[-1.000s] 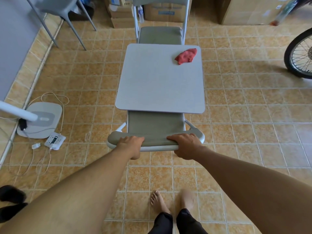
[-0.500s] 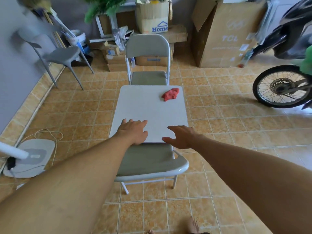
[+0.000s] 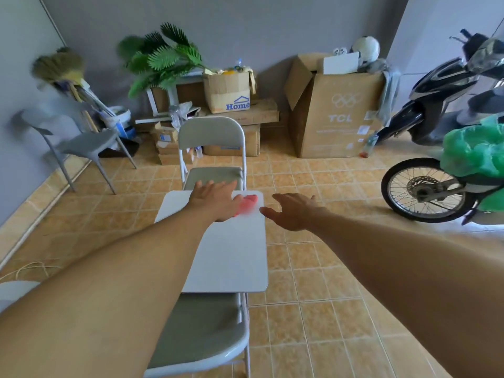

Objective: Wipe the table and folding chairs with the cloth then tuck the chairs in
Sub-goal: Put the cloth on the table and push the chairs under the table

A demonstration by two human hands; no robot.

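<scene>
A small white table (image 3: 234, 257) stands in front of me with a grey folding chair (image 3: 201, 334) pushed under its near edge. A second grey folding chair (image 3: 211, 135) stands at the far end, its seat partly under the table. A red cloth (image 3: 246, 204) lies on the table's far right corner. My left hand (image 3: 215, 199) reaches over the far part of the table, fingers spread, just left of the cloth and partly covering it. My right hand (image 3: 293, 211) hovers open beyond the table's right edge, to the right of the cloth.
A motorbike (image 3: 436, 159) with a green bag (image 3: 474, 154) stands at the right. Cardboard boxes (image 3: 335, 110), a plant (image 3: 163, 61), a broom (image 3: 60, 69) and a grey plastic chair (image 3: 79, 145) line the back and left walls. The tiled floor right of the table is open.
Both hands have let go of the near chair's back and stretched forward over the table toward the red cloth. My view has tilted up to show the room.
</scene>
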